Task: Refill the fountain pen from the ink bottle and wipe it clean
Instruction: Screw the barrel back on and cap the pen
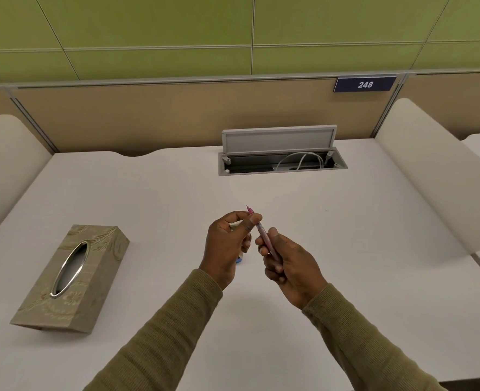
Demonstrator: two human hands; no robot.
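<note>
In the head view, both hands meet over the middle of the white tabletop (360,244), and the fountain pen (262,234) is held between them, clear of the surface. The right hand (289,266) is curled round the rear of the translucent barrel. The left hand (226,246) pinches the front section between thumb and forefinger, just behind the pink-stained nib (250,210).

The pen's long axis runs from the right hand up, away from the person and slightly left, with the nib pointing away. A pale scrap (233,227) shows inside the left hand; I cannot tell whether it is tissue. A small blue-and-white thing (238,260) sits below the left hand, mostly hidden, and may be the ink bottle.

The tissue box (69,277) lies well apart to the left, so the left hand is the nearer one for fetching a wipe.
</note>
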